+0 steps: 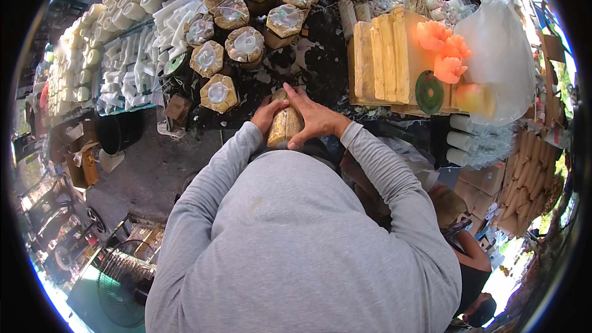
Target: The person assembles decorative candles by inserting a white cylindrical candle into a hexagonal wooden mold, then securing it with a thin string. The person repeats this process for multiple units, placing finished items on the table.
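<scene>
At the table's near edge, close to my body, I hold a yellowish, block-like mould [284, 128] with a dark seam line down it. My left hand [266, 115] closes on its left side. My right hand [315, 117] is spread over its top and right side, thumb pointing back toward me. The mould's lower end is partly hidden by my shirt. Just beyond my left hand stand several similar faceted moulds, among them one with a whitish filling [218, 93] and another [245, 45]. Thin wick-like strands lie over some of them.
The dark, wax-spattered table [320, 65] carries a stack of yellow slabs [385, 55], orange flower-shaped pieces [445, 49] and a plastic bag [496, 61] on the right. White candle-like pieces [128, 65] fill the left. A fan [126, 280] stands behind left; another person [475, 271] is behind right.
</scene>
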Demonstrator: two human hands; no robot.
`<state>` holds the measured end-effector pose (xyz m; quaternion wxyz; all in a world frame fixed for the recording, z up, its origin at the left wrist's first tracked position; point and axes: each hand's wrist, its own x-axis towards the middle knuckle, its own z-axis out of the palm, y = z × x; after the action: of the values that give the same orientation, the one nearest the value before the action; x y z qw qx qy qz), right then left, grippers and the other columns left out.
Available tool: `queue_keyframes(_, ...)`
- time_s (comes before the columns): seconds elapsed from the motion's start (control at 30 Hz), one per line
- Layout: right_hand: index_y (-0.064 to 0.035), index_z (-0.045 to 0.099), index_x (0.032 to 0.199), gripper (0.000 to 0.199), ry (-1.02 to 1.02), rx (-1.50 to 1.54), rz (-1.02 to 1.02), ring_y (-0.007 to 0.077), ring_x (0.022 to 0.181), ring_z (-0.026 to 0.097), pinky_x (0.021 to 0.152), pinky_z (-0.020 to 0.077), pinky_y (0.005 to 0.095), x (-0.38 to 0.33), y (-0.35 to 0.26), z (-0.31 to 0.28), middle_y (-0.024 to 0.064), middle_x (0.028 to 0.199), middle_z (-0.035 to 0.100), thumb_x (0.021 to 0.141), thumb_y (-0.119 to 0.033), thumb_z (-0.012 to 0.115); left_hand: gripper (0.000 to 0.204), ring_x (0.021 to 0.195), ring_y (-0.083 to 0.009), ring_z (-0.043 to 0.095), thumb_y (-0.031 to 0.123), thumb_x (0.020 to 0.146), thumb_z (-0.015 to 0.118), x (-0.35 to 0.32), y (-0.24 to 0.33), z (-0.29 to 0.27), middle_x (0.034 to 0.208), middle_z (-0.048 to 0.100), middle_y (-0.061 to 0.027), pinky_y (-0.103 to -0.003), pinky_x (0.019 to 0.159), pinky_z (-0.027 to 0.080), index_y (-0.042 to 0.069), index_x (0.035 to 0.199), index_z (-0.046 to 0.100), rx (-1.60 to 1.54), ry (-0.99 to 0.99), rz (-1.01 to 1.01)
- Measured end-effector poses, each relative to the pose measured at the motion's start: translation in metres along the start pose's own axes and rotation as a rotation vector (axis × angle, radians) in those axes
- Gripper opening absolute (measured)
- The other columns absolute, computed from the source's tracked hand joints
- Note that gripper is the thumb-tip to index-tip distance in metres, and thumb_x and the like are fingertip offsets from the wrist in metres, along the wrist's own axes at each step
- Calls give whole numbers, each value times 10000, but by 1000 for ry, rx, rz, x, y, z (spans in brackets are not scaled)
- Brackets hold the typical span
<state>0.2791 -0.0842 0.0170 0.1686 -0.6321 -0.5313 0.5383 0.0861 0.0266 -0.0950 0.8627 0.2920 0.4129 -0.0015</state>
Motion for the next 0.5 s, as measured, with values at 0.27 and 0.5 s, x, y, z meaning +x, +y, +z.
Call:
queue_keyframes(0.27,-5,109,1709,1476,212,139,-125,338,1618,258,1307,239,394,7,22,-12,237,1734,248,600,-505,945,512,963,-313,768,389,963,661,-9,12,-6,1126,757,-174,-462,925,630,7,1305,650,-332,-58,-64)
queue_keyframes(0.5,-95,210,1716,1117,76,1658,-278,393,1503,453,1231,356,648,15,73,-27,177,1681,384,779,-358,758,522,925,-303,752,369,840,721,-41,30,2,1070,751,-134,-470,922,610,46,1247,671,-416,-140,-31)
